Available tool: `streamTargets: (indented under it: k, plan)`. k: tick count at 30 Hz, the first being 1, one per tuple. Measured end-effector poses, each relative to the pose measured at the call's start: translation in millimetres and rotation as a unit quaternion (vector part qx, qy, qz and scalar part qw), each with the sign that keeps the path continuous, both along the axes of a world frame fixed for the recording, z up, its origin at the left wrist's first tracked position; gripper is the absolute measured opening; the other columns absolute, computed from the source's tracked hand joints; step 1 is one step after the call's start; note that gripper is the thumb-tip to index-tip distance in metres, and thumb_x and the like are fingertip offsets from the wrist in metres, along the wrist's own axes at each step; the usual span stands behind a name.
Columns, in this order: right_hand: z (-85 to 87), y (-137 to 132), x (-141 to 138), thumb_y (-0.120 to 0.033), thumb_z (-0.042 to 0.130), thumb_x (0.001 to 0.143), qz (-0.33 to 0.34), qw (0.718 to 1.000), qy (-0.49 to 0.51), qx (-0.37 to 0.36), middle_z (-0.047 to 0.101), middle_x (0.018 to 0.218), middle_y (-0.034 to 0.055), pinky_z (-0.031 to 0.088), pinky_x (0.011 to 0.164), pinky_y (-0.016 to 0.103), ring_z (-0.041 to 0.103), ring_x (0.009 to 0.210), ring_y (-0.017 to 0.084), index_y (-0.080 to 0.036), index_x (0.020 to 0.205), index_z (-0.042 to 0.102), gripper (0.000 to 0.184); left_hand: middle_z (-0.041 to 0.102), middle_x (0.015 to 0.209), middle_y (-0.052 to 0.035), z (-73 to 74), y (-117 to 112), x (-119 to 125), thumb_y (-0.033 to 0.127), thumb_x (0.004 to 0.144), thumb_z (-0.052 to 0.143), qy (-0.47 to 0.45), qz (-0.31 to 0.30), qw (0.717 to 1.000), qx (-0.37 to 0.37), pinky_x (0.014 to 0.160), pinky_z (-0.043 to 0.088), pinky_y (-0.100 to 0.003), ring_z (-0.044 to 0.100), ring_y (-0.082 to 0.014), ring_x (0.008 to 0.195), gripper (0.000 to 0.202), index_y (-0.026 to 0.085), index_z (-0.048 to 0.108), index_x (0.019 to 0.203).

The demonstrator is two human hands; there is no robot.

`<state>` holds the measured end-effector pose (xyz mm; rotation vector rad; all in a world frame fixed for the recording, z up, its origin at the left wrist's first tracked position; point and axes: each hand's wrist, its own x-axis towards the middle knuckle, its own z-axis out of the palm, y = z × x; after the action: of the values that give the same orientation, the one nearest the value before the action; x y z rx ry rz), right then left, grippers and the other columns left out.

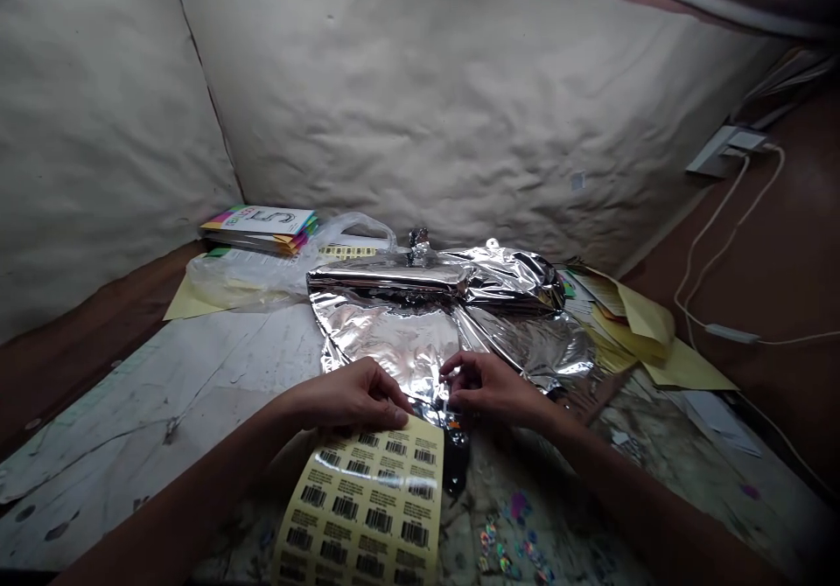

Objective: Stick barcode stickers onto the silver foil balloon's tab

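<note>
My left hand [354, 398] is closed on the top edge of a yellow sheet of barcode stickers [367, 503] that lies toward me on the table. My right hand [489, 389] is pinched just to its right, fingertips together over the near edge of a crumpled silver foil bag [420, 324]; what it pinches is too small to make out. A small dark object [456, 463] lies under the right hand beside the sticker sheet.
A clear plastic bag [262, 275] and a stack of colourful booklets [259, 227] sit at the back left. Yellow envelopes and papers [630, 324] pile at the right. A white cable [728, 332] runs from a wall adapter. Shiny stickers [505, 551] dot the worn tabletop.
</note>
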<state>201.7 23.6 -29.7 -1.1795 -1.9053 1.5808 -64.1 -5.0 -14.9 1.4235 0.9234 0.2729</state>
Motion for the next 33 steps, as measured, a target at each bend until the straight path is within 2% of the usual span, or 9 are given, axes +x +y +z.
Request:
streamTargets:
  k: [5, 9, 11, 13, 15, 18, 23, 29, 33]
  plan:
    - [-1.7, -12.9, -0.2, -0.018, 0.068, 0.077, -0.025, 0.957, -0.139, 0.253, 0.065, 0.083, -0.0013, 0.046, 0.06, 0.025, 0.06, 0.065, 0.013, -0.024, 0.112, 0.06, 0.036, 0.067, 0.076, -0.0023, 0.5, -2.3, 2.6, 0.046, 0.073, 0.071, 0.036, -0.039, 0.998, 0.025, 0.055, 0.039, -0.022, 0.055, -0.0136, 0.062, 0.039, 0.019, 0.074, 0.1]
    - [10.6, -13.6, 9.8, -0.019, 0.068, 0.079, -0.014, 0.925, -0.176, 0.337, 0.062, 0.095, 0.0025, 0.049, 0.059, 0.025, 0.061, 0.068, 0.013, -0.024, 0.105, 0.065, 0.027, 0.068, 0.082, -0.0029, 2.1, -3.2, 1.6, 0.046, 0.073, 0.07, 0.045, -0.057, 0.996, 0.056, 0.061, 0.044, -0.023, 0.06, -0.017, 0.072, 0.039, 0.02, 0.074, 0.101]
    - [20.1, -13.4, 15.6, -0.018, 0.066, 0.083, 0.065, 0.921, -0.168, 0.346, 0.063, 0.095, 0.0025, 0.051, 0.064, 0.025, 0.063, 0.073, 0.014, -0.024, 0.1, 0.069, 0.019, 0.069, 0.086, -0.0031, 3.1, -3.3, 0.5, 0.047, 0.072, 0.071, 0.045, -0.063, 0.995, 0.061, 0.064, 0.045, -0.024, 0.062, -0.0181, 0.076, 0.04, 0.021, 0.073, 0.103]
    - [27.2, -14.2, 19.6, -0.018, 0.067, 0.083, 0.165, 0.911, -0.156, 0.345, 0.063, 0.102, 0.003, 0.052, 0.072, 0.025, 0.064, 0.083, 0.015, -0.028, 0.103, 0.071, 0.022, 0.069, 0.087, -0.0027, 3.4, -3.4, -0.5, 0.047, 0.072, 0.071, 0.047, -0.068, 0.995, 0.064, 0.064, 0.045, -0.023, 0.062, -0.0177, 0.076, 0.041, 0.021, 0.073, 0.105]
    - [28.3, -14.7, 21.3, -0.019, 0.069, 0.082, 0.215, 0.9, -0.149, 0.348, 0.062, 0.11, 0.0032, 0.053, 0.078, 0.026, 0.063, 0.092, 0.016, -0.032, 0.107, 0.07, 0.028, 0.069, 0.086, -0.0017, 2.6, -3.5, -1.4, 0.047, 0.073, 0.071, 0.046, -0.072, 0.994, 0.065, 0.062, 0.044, -0.022, 0.061, -0.0164, 0.073, 0.041, 0.023, 0.072, 0.106]
    - [20.2, -11.4, 21.1, -0.023, 0.067, 0.085, 0.211, 0.898, -0.134, 0.361, 0.064, 0.109, 0.003, 0.052, 0.08, 0.026, 0.063, 0.095, 0.016, -0.031, 0.102, 0.072, 0.02, 0.069, 0.084, -0.0006, -0.3, -3.6, -2.0, 0.045, 0.073, 0.071, 0.043, -0.085, 0.993, 0.065, 0.06, 0.043, -0.021, 0.06, -0.0151, 0.071, 0.04, 0.024, 0.072, 0.107]
    - [15.4, -4.5, 20.2, -0.024, 0.057, 0.092, 0.164, 0.926, -0.09, 0.328, 0.067, 0.087, 0.0035, 0.053, 0.073, 0.027, 0.064, 0.078, 0.014, -0.019, 0.092, 0.07, 0.014, 0.066, 0.078, -0.0005, -1.8, -4.9, -1.8, 0.047, 0.072, 0.072, 0.044, -0.078, 0.994, 0.067, 0.054, 0.039, -0.021, 0.057, -0.0142, 0.064, 0.043, 0.024, 0.072, 0.108]
    - [18.3, -13.9, 17.5, -0.025, 0.069, 0.084, 0.233, 0.903, -0.116, 0.342, 0.064, 0.112, 0.0035, 0.049, 0.085, 0.031, 0.061, 0.099, 0.017, -0.027, 0.102, 0.07, 0.018, 0.064, 0.073, 0.0005, 1.9, -5.8, -2.1, 0.048, 0.07, 0.073, 0.043, -0.094, 0.991, 0.088, 0.054, 0.039, -0.021, 0.055, -0.0137, 0.063, 0.044, 0.023, 0.072, 0.107]
    - [8.5, -9.5, 16.4, -0.025, 0.056, 0.093, 0.187, 0.925, -0.079, 0.322, 0.067, 0.097, 0.0039, 0.049, 0.081, 0.029, 0.063, 0.087, 0.015, -0.021, 0.095, 0.069, 0.014, 0.063, 0.072, 0.0006, 2.1, -5.8, -3.2, 0.049, 0.07, 0.072, 0.046, -0.1, 0.99, 0.09, 0.054, 0.039, -0.021, 0.054, -0.0132, 0.061, 0.046, 0.023, 0.071, 0.108]
